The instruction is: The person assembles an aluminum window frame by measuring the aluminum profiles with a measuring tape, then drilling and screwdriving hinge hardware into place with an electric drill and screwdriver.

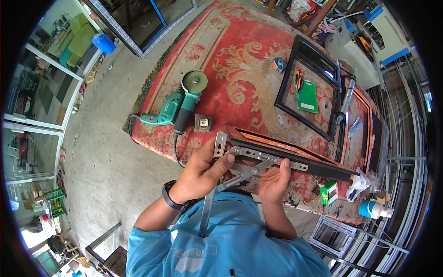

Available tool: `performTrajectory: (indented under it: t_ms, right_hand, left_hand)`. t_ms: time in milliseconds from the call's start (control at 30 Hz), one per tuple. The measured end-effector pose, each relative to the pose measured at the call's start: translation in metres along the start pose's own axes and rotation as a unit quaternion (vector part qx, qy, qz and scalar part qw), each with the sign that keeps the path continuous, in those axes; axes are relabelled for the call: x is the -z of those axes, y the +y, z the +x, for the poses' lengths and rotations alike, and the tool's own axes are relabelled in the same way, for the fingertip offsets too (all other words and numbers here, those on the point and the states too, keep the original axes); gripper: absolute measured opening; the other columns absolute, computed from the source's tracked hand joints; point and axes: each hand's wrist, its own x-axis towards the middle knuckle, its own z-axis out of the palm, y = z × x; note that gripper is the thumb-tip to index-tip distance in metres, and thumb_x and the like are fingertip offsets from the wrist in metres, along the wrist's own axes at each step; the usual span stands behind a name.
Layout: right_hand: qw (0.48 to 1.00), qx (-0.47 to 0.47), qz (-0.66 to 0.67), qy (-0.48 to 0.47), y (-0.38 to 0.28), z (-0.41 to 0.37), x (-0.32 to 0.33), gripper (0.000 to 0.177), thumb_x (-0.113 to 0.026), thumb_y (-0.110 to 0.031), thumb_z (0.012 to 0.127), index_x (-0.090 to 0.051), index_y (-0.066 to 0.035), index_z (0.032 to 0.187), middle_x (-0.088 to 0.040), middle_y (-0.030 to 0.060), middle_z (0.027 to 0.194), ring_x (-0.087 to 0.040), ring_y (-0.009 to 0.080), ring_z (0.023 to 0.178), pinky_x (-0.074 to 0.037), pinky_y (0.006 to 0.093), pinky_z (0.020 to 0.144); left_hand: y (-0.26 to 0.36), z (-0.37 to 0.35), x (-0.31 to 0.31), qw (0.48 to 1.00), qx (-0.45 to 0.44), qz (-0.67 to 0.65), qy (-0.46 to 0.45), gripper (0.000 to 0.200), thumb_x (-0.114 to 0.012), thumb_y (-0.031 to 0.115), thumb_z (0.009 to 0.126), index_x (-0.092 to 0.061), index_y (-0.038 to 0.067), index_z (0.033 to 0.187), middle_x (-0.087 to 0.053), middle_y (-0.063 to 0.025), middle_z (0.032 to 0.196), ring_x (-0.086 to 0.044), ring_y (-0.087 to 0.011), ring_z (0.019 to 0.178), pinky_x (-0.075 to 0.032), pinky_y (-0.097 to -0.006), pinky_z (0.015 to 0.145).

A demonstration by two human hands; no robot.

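Note:
A long metal window hinge (pixel 251 152) with slotted holes and folding arms lies along the side of a black frame bar (pixel 323 171). My left hand (pixel 203 168), a dark band on its wrist, is closed on the hinge's left end, thumb pressed near a pivot. My right hand (pixel 274 182) holds the hinge further right, thumb up, its other fingers partly hidden behind the metal. One hinge arm (pixel 207 212) hangs down toward my blue shirt. The frame bar rests at the near edge of the carpet-covered table (pixel 240 101).
A green angle grinder (pixel 173 108) lies left, its cord over the table edge. Beside it sits a small square tape measure (pixel 203 123). A black window frame (pixel 286 108) surrounds a green flat case (pixel 307 97). A green box (pixel 328 192) and plastic wrap (pixel 357 185) lie right.

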Motion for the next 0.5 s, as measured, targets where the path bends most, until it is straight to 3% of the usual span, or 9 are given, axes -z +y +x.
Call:
performTrajectory:
  t_ms: [67,167,400,500]
  right_hand:
    - [0.999,0.000,-0.039,-0.007,-0.002,0.000,-0.003,0.050,-0.056,-0.036,0.101,-0.048,-0.004,0.138,-0.065,0.0132,0.125,-0.069,0.0246,0.106,-0.060,0.0368,0.085]
    - [1.000,0.006,-0.009,0.015,-0.002,0.002,-0.007,0.042,-0.064,-0.029,0.097,-0.053,-0.006,0.130,-0.068,0.0118,0.117,-0.072,0.0217,0.096,-0.065,0.0380,0.069]
    - [1.000,-0.006,-0.010,0.020,0.000,0.004,-0.001,0.040,-0.065,-0.031,0.097,-0.055,-0.007,0.127,-0.068,0.0102,0.116,-0.072,0.0201,0.093,-0.064,0.0342,0.068]
    - [0.999,-0.014,-0.019,0.029,-0.001,0.005,-0.001,0.038,-0.064,-0.034,0.098,-0.058,-0.007,0.123,-0.069,0.0078,0.111,-0.070,0.0172,0.091,-0.061,0.0325,0.070]
  left_hand:
    - [0.002,0.001,0.000,1.000,0.004,0.005,0.000,0.033,-0.055,0.015,0.105,-0.048,0.000,0.134,-0.068,-0.0023,0.100,-0.057,-0.0046,0.075,-0.048,-0.0222,0.065]
    - [0.001,0.001,0.001,1.000,0.000,0.008,-0.002,0.033,-0.055,0.014,0.105,-0.048,0.000,0.134,-0.068,-0.0035,0.104,-0.058,-0.0052,0.078,-0.049,-0.0226,0.067]
    - [0.004,0.004,0.001,0.999,-0.029,0.030,-0.012,0.034,-0.055,0.013,0.104,-0.048,0.000,0.134,-0.068,-0.0055,0.112,-0.063,-0.0087,0.088,-0.052,-0.0249,0.075]
    - [0.007,0.006,0.004,1.000,0.000,0.010,-0.029,0.033,-0.056,0.015,0.104,-0.049,0.000,0.132,-0.068,-0.0047,0.108,-0.062,-0.0083,0.087,-0.052,-0.0255,0.075]
